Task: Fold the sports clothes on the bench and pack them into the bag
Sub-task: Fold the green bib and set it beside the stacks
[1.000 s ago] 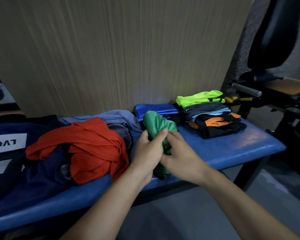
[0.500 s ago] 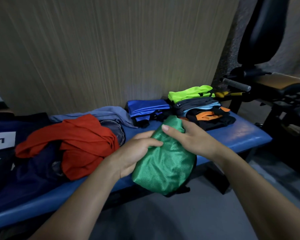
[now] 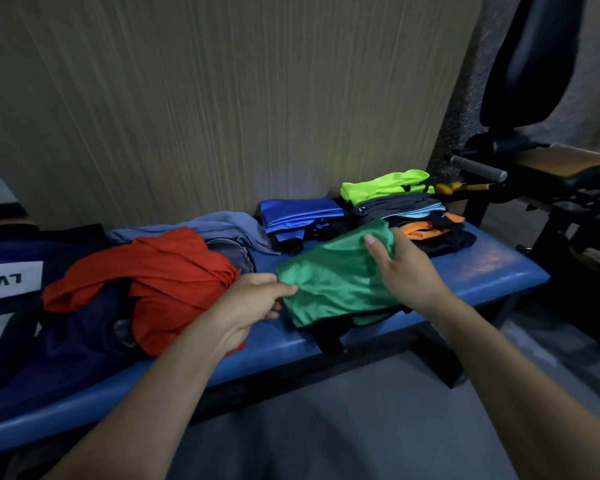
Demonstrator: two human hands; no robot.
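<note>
Left hand [image 3: 257,297] pinches green garment's [image 3: 336,282] left edge; right hand [image 3: 404,268] grips its far corner, on blue counter [image 3: 492,271].

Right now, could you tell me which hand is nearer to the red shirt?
Left. The left hand pinches the green garment at its left edge, right beside the red shirt. The right hand holds the garment's far side, further away.
</note>
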